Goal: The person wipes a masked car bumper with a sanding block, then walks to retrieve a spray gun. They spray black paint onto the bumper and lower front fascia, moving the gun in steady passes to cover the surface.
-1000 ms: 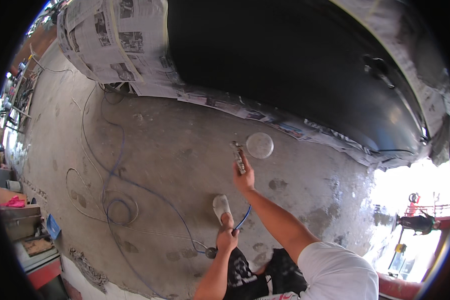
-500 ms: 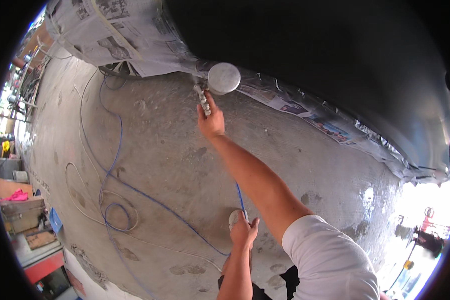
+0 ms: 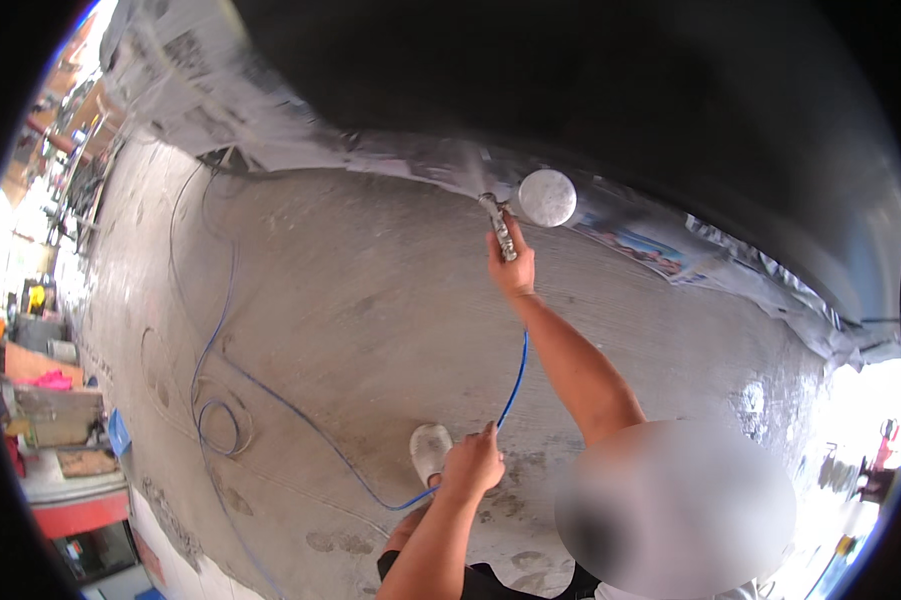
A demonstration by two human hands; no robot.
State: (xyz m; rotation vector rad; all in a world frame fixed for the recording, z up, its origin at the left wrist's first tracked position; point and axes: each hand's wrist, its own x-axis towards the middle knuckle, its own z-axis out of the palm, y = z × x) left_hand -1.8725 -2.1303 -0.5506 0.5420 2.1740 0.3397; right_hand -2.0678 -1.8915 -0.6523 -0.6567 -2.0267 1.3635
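My right hand point(image 3: 514, 270) is wrapped round the handle of a metal spray gun point(image 3: 499, 230), held out at arm's length. A round pale cup point(image 3: 547, 198) sits on the gun. Faint mist shows at its nozzle, in front of the lower part of a dark, glossy car body point(image 3: 610, 90). Closer to me, my left hand point(image 3: 473, 466) is closed round a blue air hose point(image 3: 517, 380), which runs up toward the gun. Newspaper sheets point(image 3: 630, 250) and shiny film cover the area along the car's lower edge.
The blue hose lies in loops point(image 3: 218, 428) on the stained concrete floor point(image 3: 320, 290), crossing a thinner pale line. A light shoe point(image 3: 429, 448) stands beside my left hand. Shelves, boxes and a red-fronted cabinet point(image 3: 85, 512) line the left. Bright clutter stands at the right edge.
My right hand and the spray gun have moved right along the car's lower edge. My left hand has shifted slightly left and nearer, and more of the hose shows between the hands.
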